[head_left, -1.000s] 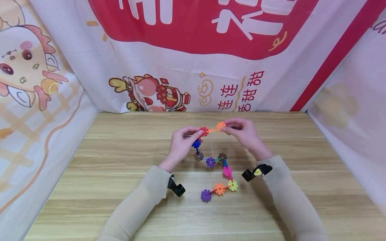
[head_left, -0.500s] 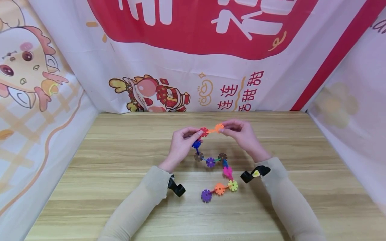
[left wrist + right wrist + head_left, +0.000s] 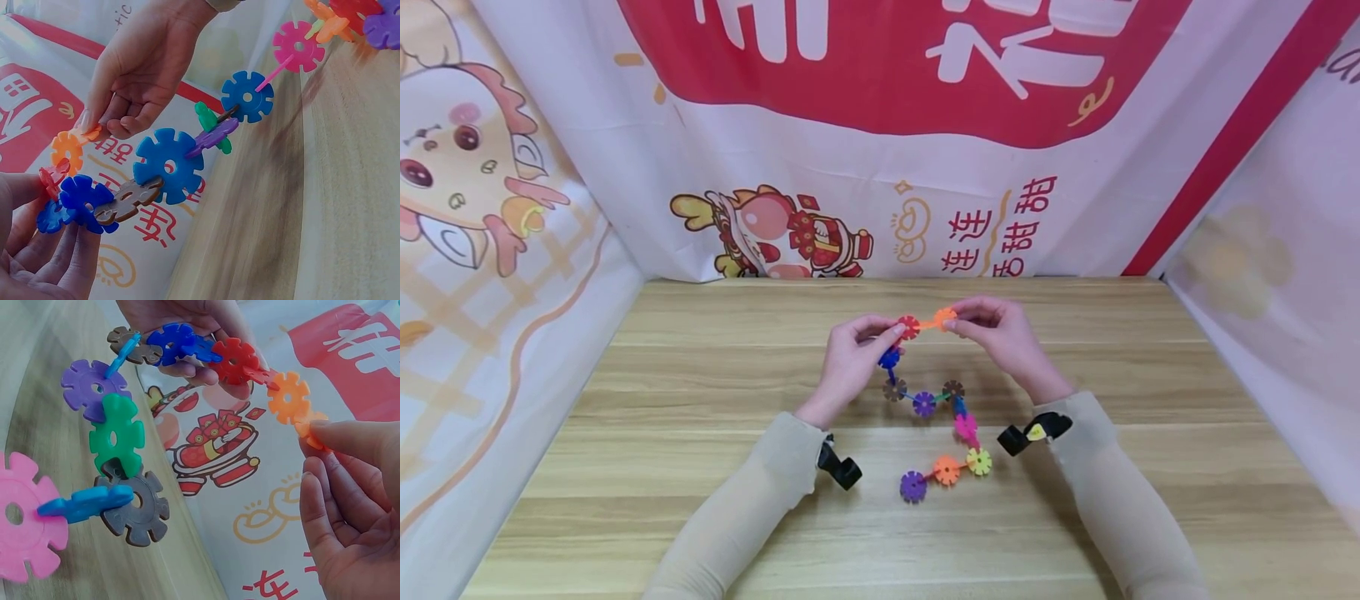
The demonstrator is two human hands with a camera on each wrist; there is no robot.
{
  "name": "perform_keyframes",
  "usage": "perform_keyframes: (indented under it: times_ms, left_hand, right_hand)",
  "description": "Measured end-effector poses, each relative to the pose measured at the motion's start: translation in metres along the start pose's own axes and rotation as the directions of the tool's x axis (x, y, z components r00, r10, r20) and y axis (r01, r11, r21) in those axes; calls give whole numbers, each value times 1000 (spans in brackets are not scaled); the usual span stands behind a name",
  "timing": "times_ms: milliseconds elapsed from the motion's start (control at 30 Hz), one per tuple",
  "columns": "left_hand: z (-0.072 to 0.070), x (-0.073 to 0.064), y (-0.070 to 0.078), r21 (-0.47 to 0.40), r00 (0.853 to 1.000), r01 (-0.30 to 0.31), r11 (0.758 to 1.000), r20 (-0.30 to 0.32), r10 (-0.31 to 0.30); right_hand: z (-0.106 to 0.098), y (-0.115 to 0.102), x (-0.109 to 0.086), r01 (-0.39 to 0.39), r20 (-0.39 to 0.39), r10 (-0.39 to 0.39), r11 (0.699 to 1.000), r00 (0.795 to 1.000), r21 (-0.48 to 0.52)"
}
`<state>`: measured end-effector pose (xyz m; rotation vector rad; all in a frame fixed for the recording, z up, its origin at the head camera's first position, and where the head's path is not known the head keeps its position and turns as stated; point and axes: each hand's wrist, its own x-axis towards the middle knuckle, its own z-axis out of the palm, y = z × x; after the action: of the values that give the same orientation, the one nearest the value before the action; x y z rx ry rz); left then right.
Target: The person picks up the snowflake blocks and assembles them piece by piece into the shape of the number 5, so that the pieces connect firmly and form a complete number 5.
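Observation:
A zigzag chain of notched plastic snowflake discs runs between my hands and down toward the tabletop. My left hand [image 3: 848,354] pinches the chain at its upper left, by the red disc [image 3: 234,360] and the dark blue disc [image 3: 84,201]. An orange disc [image 3: 289,398] is slotted on past the red ones. At the chain's end, thumb and fingers of my right hand [image 3: 1003,333] pinch another orange disc [image 3: 307,428], joined to that one. Brown [image 3: 893,389], purple [image 3: 924,405] and pink [image 3: 966,427] discs follow along the chain.
The chain's near end has a yellow disc [image 3: 978,462], an orange disc and a purple disc [image 3: 913,487] over the wooden table [image 3: 700,500]. A printed cloth [image 3: 880,150] hangs behind the table, with more cloth at both sides. Each wrist wears a small black camera [image 3: 842,472].
My right hand has moved slightly left, bringing its orange disc up to the orange disc beside the red one; the gap between them has closed. My left hand stays in place.

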<state>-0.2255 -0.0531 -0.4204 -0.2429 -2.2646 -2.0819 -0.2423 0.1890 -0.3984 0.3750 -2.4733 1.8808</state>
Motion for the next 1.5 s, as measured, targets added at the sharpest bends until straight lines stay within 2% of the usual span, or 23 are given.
perform_keyframes:
  times_ms: [333, 533, 800, 933, 1067, 1500]
  left_hand:
    - [1, 1, 1, 7, 1000, 29, 1000, 1, -29]
    - [2, 2, 0, -2, 1000, 16, 1000, -10, -16]
    - [7, 2, -2, -124, 1000, 29, 992, 0, -29]
    - [7, 2, -2, -136, 999, 31, 990, -4, -32]
    - [7, 2, -2, -121, 999, 29, 992, -9, -31]
    - [2, 13, -1, -74, 999, -5, 997, 36, 7]
  right_hand:
    - [4, 0, 1, -4, -12, 5, 999, 1000, 33]
    - [6, 3, 3, -24, -8, 24, 997, 1000, 79]
    - [8, 7, 3, -51, -3, 52, 992, 999, 119]
    - [9, 6, 3, -57, -3, 58, 989, 998, 135]
    - [10, 6, 4, -46, -4, 47, 989, 999, 139]
    - [6, 6, 4, -97, 1, 97, 990, 995, 103]
